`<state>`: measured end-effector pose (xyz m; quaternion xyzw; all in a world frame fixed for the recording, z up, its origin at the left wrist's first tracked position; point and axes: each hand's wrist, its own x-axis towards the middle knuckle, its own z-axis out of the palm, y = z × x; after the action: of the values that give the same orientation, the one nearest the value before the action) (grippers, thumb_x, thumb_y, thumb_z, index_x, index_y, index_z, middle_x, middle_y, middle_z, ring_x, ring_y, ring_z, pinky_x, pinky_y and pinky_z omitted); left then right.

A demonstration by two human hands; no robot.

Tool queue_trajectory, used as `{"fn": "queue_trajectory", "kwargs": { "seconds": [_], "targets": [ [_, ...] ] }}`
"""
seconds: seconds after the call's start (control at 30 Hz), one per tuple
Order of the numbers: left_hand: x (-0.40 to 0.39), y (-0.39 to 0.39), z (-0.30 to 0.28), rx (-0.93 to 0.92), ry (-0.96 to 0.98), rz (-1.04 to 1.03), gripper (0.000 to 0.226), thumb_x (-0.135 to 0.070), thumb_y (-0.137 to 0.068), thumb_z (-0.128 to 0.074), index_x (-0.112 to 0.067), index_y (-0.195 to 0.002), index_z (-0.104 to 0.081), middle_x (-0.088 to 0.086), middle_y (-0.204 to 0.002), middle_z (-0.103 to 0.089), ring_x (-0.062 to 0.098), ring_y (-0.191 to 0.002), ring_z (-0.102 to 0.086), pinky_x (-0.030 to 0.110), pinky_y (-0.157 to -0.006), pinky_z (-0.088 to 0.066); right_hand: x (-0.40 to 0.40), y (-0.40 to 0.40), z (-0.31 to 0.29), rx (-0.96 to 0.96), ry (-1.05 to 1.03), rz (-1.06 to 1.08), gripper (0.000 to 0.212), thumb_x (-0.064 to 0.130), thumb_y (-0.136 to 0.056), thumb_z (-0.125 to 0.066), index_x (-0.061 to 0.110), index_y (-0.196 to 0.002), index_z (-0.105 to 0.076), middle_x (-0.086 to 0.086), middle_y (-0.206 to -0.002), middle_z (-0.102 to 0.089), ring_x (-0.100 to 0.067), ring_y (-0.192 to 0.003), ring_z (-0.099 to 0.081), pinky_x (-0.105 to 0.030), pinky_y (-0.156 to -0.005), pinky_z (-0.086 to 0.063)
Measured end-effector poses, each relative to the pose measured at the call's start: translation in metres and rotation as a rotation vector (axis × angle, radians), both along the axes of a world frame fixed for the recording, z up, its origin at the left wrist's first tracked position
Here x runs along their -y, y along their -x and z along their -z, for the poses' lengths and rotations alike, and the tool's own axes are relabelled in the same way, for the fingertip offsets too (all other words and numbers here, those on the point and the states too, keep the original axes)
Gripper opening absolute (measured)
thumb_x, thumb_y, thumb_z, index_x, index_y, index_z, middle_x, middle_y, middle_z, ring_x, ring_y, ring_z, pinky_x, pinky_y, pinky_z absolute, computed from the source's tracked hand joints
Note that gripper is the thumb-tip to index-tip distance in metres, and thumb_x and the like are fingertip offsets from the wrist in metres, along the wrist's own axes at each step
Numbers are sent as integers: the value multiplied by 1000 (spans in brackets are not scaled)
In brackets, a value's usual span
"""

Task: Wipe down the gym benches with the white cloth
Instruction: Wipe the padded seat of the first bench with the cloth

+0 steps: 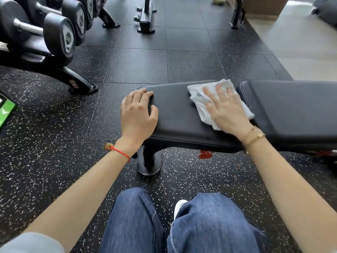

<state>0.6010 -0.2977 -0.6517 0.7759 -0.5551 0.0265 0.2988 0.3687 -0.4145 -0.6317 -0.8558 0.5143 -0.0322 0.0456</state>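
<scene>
Fingers of the right grip (227,108) lay flat on the white cloth (202,99); left grip (137,114) rested loosely curled on the counter (178,114); dumbbell (60,36) labels unreadable.

— What's under your hands?

— A black padded bench (178,114), its seat pad meeting a second pad (291,110) to the right. The white cloth (200,95) lies flat across their seam.

— And your hands?

— My right hand (226,108) presses the cloth; my left hand (138,114) rests on the seat's left end.

— Beneath?

— The bench's foot (149,161) stands on speckled black rubber floor (54,161).
</scene>
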Motion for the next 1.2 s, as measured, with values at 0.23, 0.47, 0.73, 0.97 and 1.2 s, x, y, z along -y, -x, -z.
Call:
{"fn": "queue_trajectory", "kwargs": {
  "seconds": [0.23, 0.47, 0.73, 0.97, 1.2],
  "targets": [
    [-4, 2, -9, -145, 61, 7, 44, -10, -91, -47, -11, -135, -51, 5, -143, -48, 23, -136, -38, 40, -116, -26, -9, -95, -3, -58, 35, -178, 53, 44, -104, -20, 38, -155, -6, -9, -164, -2, -36, -149, 0, -56, -119, 2],
    [-27, -20, -13, -214, 46, 16, 42, -7, -94, -45, -8, -135, -50, 9, -136, -53, 25, -130, -42, 37, -113, -32, -27, -46, 1, 12, 11, -261, 51, 44, -104, -18, 43, -153, -4, -4, -164, -2, -31, -150, 5, -49, -120, 8],
    [-39, -30, -18, -223, 57, -38, 39, -8, -95, -43, -10, -133, -51, 8, -133, -53, 25, -123, -46, 45, -107, -37, -31, -157, -2, -78, -21, -364, 54, 50, -102, -14, 43, -154, -4, -4, -165, 1, -38, -149, 7, -58, -118, 7],
    [-29, -13, -21, -146, 84, -43, 39, -10, -94, -46, -7, -132, -54, 10, -139, -47, 28, -129, -42, 41, -111, -33, -65, -70, 2, 13, 41, -382, 52, 48, -102, -15, 47, -152, -2, 0, -165, -1, -31, -150, 6, -46, -119, 13],
    [-1, 36, -21, -82, 28, 125, 41, -14, -93, -47, -9, -134, -54, 8, -139, -51, 25, -133, -42, 39, -113, -30, -18, -10, -5, -4, -14, 35, 51, 44, -103, -20, 46, -153, -8, -2, -165, -4, -28, -150, 4, -50, -120, 5]
  ]
}}
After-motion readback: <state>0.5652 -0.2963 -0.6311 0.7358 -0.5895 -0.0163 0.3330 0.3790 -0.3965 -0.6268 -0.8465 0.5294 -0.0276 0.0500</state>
